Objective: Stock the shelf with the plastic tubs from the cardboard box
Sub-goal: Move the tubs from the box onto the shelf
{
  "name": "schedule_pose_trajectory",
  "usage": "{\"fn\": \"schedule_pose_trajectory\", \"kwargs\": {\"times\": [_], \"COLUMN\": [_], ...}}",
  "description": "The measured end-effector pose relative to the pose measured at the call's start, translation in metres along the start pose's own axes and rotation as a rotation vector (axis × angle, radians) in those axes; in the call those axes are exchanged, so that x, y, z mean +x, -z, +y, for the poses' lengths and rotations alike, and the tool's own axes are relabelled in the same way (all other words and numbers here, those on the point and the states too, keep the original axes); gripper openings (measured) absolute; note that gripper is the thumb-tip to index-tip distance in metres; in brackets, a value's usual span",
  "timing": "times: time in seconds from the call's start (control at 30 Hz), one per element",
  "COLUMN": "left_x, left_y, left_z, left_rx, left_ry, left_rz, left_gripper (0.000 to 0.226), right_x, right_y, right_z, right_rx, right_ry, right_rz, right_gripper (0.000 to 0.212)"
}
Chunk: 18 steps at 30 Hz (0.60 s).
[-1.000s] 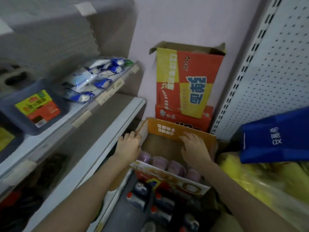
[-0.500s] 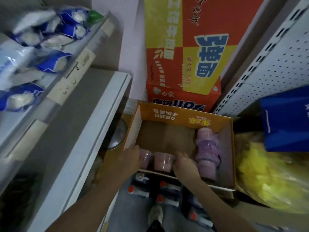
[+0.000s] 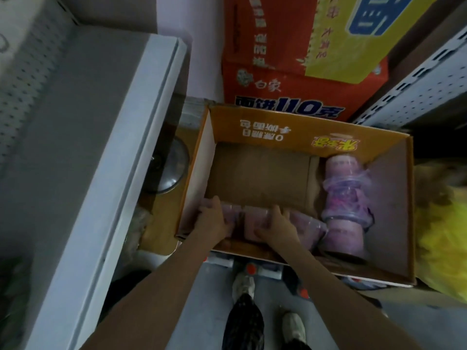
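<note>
Pale pink plastic tubs [image 3: 252, 218] sit in a row along the near wall of the open orange-printed cardboard box [image 3: 278, 127], directly under both grips.

Left grip [image 3: 212, 219]: fingers curled over the tub at the left end of the row, grasping it. That tub is mostly hidden by the hand.

Right grip [image 3: 275, 228]: fingers curled over the top of the next tub, thumb on its near side, grasping it. A strip of pink tub shows between the two grips.

Just right of the right grip: a film-covered pink tub [image 3: 307, 224]. It touches a film-wrapped stack of purple-pink tubs [image 3: 346, 195] that runs from the far wall toward the near wall.

Beyond the grips: bare brown box floor, then a red-and-yellow printed carton [image 3: 303, 79] behind the box.

Left of the left grip, outside the box: a white metal shelf [image 3: 121, 147]. A round metal lid [image 3: 171, 170] lies lower, between shelf and box.

Well right of the right grip, outside the box: a yellow plastic bag [image 3: 439, 248].

Below the forearms: pale shoes [image 3: 243, 284] on grey floor.
</note>
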<state>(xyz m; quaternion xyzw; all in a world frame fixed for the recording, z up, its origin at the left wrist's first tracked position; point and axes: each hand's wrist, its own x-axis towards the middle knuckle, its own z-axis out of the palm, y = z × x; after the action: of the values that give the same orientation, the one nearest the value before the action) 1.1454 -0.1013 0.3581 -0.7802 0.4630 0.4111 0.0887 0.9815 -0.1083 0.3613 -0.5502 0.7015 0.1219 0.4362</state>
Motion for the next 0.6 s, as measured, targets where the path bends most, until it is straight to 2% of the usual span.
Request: {"fn": "schedule_pose_trajectory", "kwargs": {"times": [0.1, 0.23, 0.43, 0.6], "left_x": [0.01, 0.014, 0.01, -0.01], "left_y": [-0.004, -0.006, 0.001, 0.021], "left_z": [0.0, -0.006, 0.006, 0.005], "left_rx": [-0.05, -0.103, -0.031, -0.115], "left_ry": [-0.011, -0.032, 0.046, -0.028], "left_rz": [0.012, 0.07, 0.039, 0.077], "left_gripper": [0.094, 0.09, 0.078, 0.091], "right_x": [0.013, 0.019, 0.016, 0.006], "right_y": [-0.01, -0.019, -0.014, 0.002], "right_z": [-0.004, -0.009, -0.007, -0.008], "right_rx": [-0.025, -0.014, 0.045, 0.086], "right_ry": [-0.019, -0.05, -0.068, -0.025], "right_rz": [0.048, 0.085, 0.09, 0.126], "right_gripper": [0.076, 0.076, 0.069, 0.066]}}
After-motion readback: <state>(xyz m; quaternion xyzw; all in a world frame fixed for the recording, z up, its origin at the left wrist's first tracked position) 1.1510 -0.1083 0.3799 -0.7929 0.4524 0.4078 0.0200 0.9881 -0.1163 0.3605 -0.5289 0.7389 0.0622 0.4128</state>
